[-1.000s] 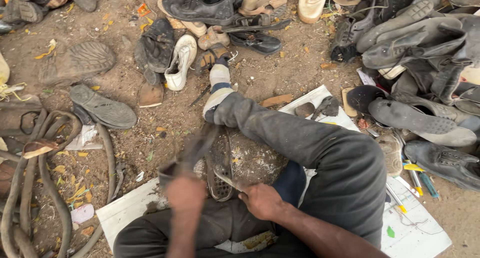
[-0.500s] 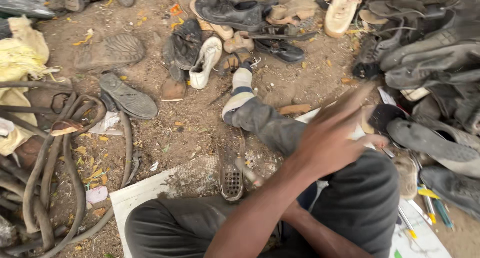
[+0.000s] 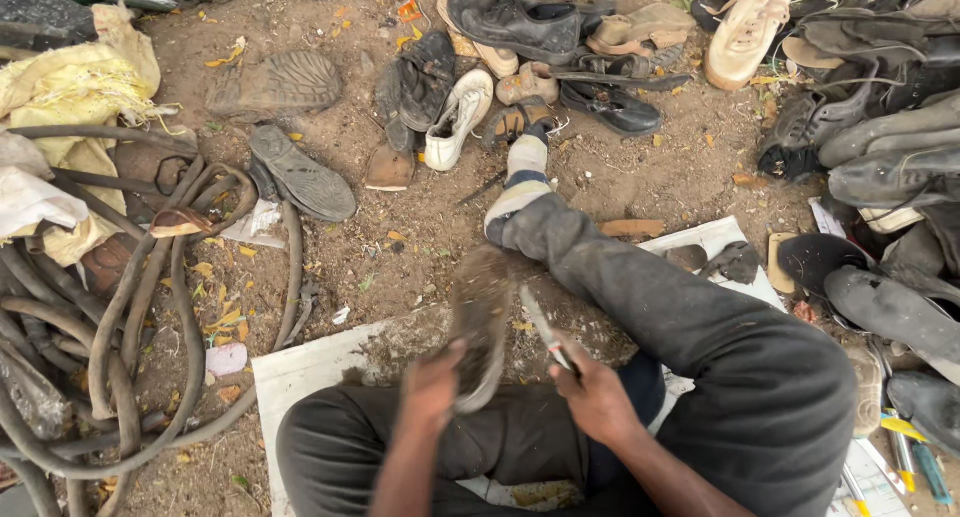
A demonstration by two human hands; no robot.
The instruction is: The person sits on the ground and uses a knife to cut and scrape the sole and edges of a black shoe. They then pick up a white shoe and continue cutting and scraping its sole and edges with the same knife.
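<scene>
The left hand (image 3: 432,382) grips a worn, dirt-caked shoe sole (image 3: 480,322) over the lap, fingers wrapped round its near end. The right hand (image 3: 592,397), fingers pinching a thin metal blade (image 3: 540,325), seems to be trimming the sole's edge; the next stroke calls for steady holding.

You sit on bare, sandy ground (image 3: 400,257) littered with dry leaf scraps and small debris, in flat, even daylight with no hard shadows. Beyond the grip, worn shoes lie scattered: a white shoe (image 3: 456,117), a black leather shoe (image 3: 515,24), a cream sneaker (image 3: 745,27). To the right of the grip, a heap of dark shoes and soles (image 3: 880,157) crowds the edge. To the left, coiled rubber tubing (image 3: 120,307) loops over the dirt beside crumpled yellow cloth (image 3: 80,87); two loose soles (image 3: 300,172) lie beyond it. A white board (image 3: 300,377) rests flat on the ground beneath the grip.
</scene>
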